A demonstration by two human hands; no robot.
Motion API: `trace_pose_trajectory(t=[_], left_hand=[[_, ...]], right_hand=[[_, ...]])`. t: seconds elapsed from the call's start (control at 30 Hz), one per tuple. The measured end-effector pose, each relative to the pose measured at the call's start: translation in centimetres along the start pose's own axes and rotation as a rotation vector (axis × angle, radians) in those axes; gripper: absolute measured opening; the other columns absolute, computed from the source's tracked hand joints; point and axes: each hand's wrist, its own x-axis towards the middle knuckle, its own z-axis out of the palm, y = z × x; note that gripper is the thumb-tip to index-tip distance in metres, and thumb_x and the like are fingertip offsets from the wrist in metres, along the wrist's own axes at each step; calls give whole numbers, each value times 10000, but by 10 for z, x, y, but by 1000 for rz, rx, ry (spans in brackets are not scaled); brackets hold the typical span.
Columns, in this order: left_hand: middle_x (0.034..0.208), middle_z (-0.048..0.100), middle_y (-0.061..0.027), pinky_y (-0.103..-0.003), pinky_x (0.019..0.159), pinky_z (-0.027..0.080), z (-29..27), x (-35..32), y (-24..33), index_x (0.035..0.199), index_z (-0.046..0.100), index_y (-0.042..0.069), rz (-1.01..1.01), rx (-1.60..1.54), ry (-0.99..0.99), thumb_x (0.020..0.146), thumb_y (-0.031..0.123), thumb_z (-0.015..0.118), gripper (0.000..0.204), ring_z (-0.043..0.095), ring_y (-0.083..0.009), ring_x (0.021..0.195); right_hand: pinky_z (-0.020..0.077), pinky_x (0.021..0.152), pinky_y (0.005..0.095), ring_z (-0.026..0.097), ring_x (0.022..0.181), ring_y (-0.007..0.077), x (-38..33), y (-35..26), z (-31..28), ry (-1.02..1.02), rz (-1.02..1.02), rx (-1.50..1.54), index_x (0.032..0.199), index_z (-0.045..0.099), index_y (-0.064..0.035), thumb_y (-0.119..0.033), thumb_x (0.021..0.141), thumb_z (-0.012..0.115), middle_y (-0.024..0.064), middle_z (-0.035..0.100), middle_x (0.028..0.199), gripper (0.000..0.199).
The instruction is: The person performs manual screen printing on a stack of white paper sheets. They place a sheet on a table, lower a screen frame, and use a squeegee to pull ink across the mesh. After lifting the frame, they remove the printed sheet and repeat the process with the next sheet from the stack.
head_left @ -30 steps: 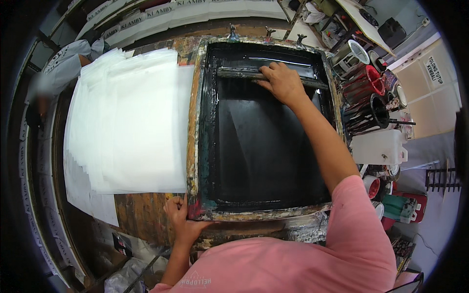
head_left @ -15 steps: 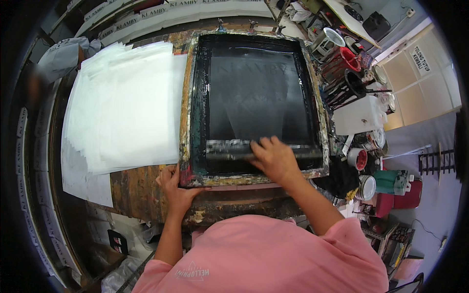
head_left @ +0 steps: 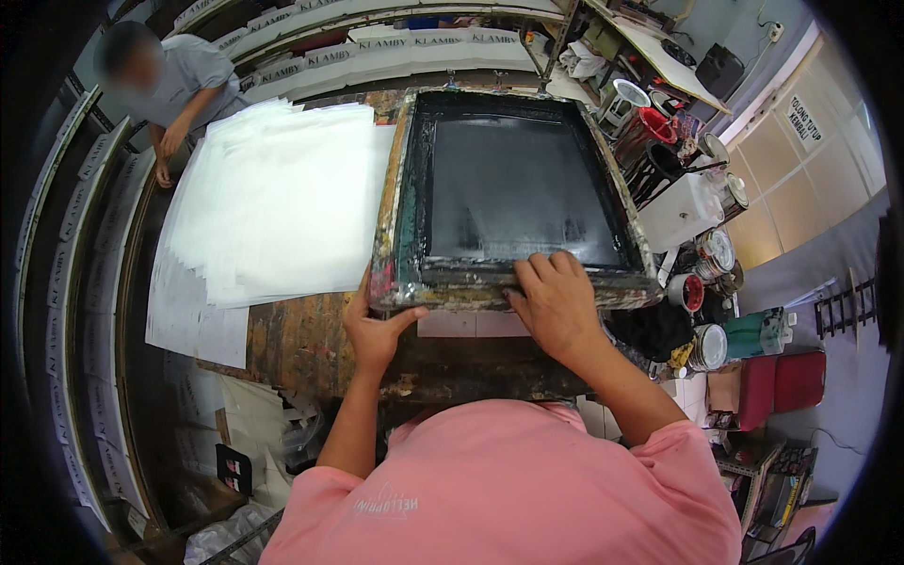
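A wooden-framed printing screen [head_left: 400, 188] stands in front of me, its dark mesh [head_left: 513, 184] smeared with black ink. My left hand [head_left: 374, 325] grips the near left corner of this frame, thumb along the front edge. At the near end of the screen, my right hand [head_left: 556, 297] has its fingers curled over a dark, ink-covered squeegee [head_left: 461, 268]. Part of the squeegee is hard to tell from the frame's near rail. The frame's near edge looks raised, and pale sheet [head_left: 471, 324] shows beneath it.
A thick stack of white sheets [head_left: 292, 202] lies left of the screen on a stained wooden table [head_left: 297, 334]. Ink pots [head_left: 656, 127], a white jug [head_left: 680, 212] and tins crowd the right. Another person [head_left: 198, 85] stands at the far left beside racks [head_left: 71, 254].
My right hand has drawn the squeegee toward me to the near end of the screen. The near edge of the frame has risen. The other person has come further into view.
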Motion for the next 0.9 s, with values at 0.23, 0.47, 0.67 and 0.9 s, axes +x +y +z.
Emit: trace_pose_trajectory(t=[0.23,0.47,0.67,0.9], left_hand=[[1246,707,-105,-299,949,559,20,49,63,1499,539,-73,12,-250,204,794,207,989,882,701,-170,1067],[1057,678,-57,-303,709,450,20,129,0,1650,359,27,34,-367,282,1134,321,577,633,523,-117,804],[911,726,-122,-347,731,519,76,236,-91,1198,800,39,180,394,-139,1057,285,681,307,645,-216,764],[1123,756,-203,-523,963,528,163,369,-179,1178,791,89,471,702,-133,1000,233,703,246,691,-438,1088]], right_hand=[[392,931,491,587,957,320,61,17,-49,358,-1,-118,1041,659,-74,-359,860,730,82,602,954,345],[414,858,474,619,931,351,129,40,-108,428,-40,-140,975,655,-41,-329,916,676,117,649,936,294],[465,765,526,626,846,457,189,75,-142,503,-130,-87,930,671,-5,-387,1030,613,225,660,852,399],[479,771,519,607,819,492,226,58,-183,376,6,-37,1025,712,-2,-457,1051,587,244,651,830,473]])
